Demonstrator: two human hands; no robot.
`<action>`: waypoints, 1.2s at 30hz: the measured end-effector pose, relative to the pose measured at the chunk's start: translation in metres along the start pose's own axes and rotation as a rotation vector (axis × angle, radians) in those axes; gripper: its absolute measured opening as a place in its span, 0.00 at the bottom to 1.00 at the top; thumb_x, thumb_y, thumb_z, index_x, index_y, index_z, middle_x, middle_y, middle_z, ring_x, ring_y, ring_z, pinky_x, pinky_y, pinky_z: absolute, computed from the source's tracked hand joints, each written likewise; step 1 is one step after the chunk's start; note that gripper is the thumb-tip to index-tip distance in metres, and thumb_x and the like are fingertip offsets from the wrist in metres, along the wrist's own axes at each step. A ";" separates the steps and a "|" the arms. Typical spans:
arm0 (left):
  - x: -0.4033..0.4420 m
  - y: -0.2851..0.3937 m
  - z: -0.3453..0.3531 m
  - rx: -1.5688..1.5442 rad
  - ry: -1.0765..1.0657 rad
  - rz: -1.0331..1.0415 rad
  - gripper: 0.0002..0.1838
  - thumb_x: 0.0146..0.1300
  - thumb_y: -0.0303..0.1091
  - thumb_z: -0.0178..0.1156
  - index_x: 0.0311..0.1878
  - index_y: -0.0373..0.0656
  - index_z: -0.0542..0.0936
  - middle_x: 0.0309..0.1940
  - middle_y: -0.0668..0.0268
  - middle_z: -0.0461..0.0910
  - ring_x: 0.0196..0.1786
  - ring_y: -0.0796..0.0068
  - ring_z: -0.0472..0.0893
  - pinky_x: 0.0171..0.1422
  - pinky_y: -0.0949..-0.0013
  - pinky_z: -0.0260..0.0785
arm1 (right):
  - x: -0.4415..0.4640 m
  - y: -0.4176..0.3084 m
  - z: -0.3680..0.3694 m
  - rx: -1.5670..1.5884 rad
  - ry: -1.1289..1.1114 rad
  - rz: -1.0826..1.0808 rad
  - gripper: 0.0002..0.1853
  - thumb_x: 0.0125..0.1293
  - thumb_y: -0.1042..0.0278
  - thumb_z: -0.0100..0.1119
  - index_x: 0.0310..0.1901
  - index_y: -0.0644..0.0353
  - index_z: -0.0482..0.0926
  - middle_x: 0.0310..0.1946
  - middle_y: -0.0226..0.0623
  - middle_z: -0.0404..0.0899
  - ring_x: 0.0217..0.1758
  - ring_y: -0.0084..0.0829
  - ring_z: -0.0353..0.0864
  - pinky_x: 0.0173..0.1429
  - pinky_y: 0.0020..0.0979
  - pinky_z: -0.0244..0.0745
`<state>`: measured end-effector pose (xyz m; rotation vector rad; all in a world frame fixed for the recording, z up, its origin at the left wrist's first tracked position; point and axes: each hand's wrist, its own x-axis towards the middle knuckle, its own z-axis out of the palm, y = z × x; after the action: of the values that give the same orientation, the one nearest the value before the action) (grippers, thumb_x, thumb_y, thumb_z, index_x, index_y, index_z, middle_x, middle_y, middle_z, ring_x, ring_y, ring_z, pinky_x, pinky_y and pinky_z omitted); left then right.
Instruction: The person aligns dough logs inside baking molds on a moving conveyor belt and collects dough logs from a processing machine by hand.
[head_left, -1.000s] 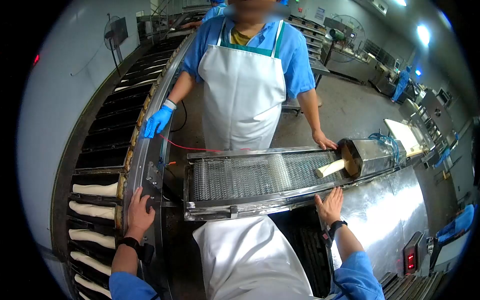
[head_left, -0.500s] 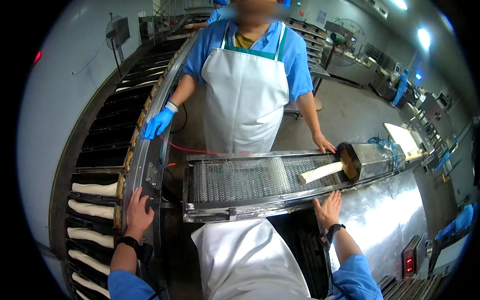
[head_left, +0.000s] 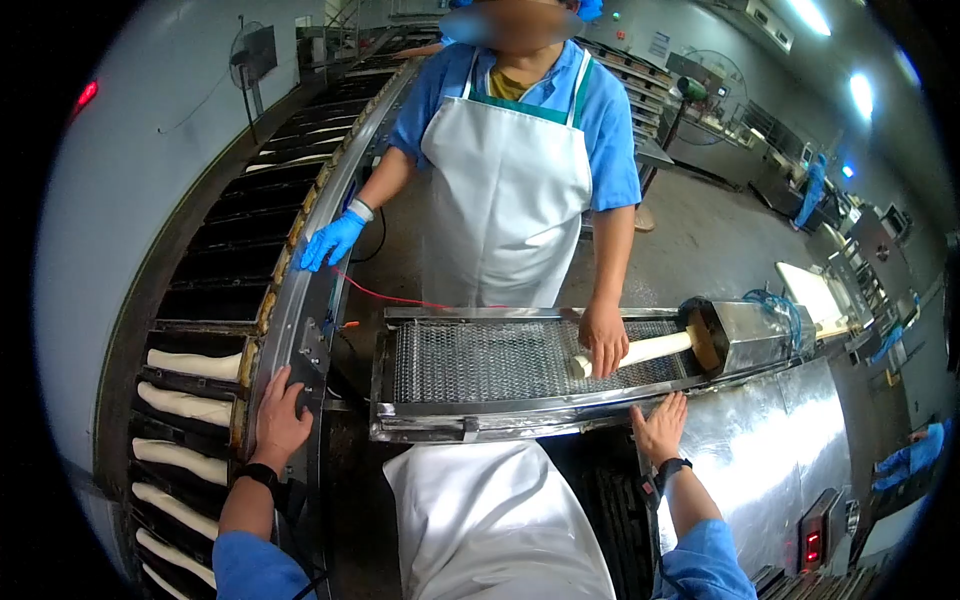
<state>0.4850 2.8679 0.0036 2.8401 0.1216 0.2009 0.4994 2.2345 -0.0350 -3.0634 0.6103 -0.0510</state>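
Note:
My left hand (head_left: 283, 415) rests on the metal side rail (head_left: 286, 300) of the pan line, thumb spread from its fingers and holding nothing. Beside it, black pans (head_left: 215, 303) hold long pale dough pieces (head_left: 187, 403). My right hand (head_left: 660, 428) lies flat with fingers stretched out, at the near edge of the wire-mesh conveyor (head_left: 480, 360). A dough roll (head_left: 655, 349) pokes out of the metal housing (head_left: 760, 335) onto the mesh. Across from me, a co-worker's bare hand (head_left: 604, 338) is over the roll's left end; whether it grips is unclear.
The co-worker in a white apron (head_left: 505, 200) stands opposite, a blue-gloved hand (head_left: 335, 240) at the rail. A red cord (head_left: 385, 297) runs behind the conveyor. At right are a steel table (head_left: 760, 440) and a red-lit display (head_left: 815, 540).
The co-worker's bare hand has moved left from the conveyor's far edge to the dough roll. The roll sticks out farther left. The filled pans have shifted slightly away from me. My hands stay put.

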 end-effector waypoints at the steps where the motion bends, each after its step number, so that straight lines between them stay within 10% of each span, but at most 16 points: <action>1: -0.001 0.003 -0.001 -0.005 -0.004 -0.011 0.21 0.54 0.29 0.59 0.52 0.36 0.78 0.70 0.52 0.61 0.74 0.54 0.59 0.75 0.57 0.58 | 0.001 0.002 0.001 0.000 0.001 0.002 0.53 0.67 0.32 0.42 0.69 0.85 0.48 0.73 0.69 0.44 0.80 0.56 0.38 0.81 0.45 0.31; 36: 0.005 -0.002 0.013 -0.023 0.040 0.041 0.22 0.55 0.31 0.60 0.55 0.38 0.78 0.70 0.54 0.63 0.74 0.55 0.59 0.73 0.57 0.60 | 0.008 0.004 -0.008 -0.111 -0.112 0.063 0.52 0.68 0.30 0.39 0.72 0.79 0.45 0.76 0.60 0.40 0.81 0.49 0.36 0.82 0.43 0.32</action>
<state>0.4914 2.8663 -0.0089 2.8178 0.0695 0.2663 0.5045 2.2278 -0.0269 -3.1227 0.7254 0.1594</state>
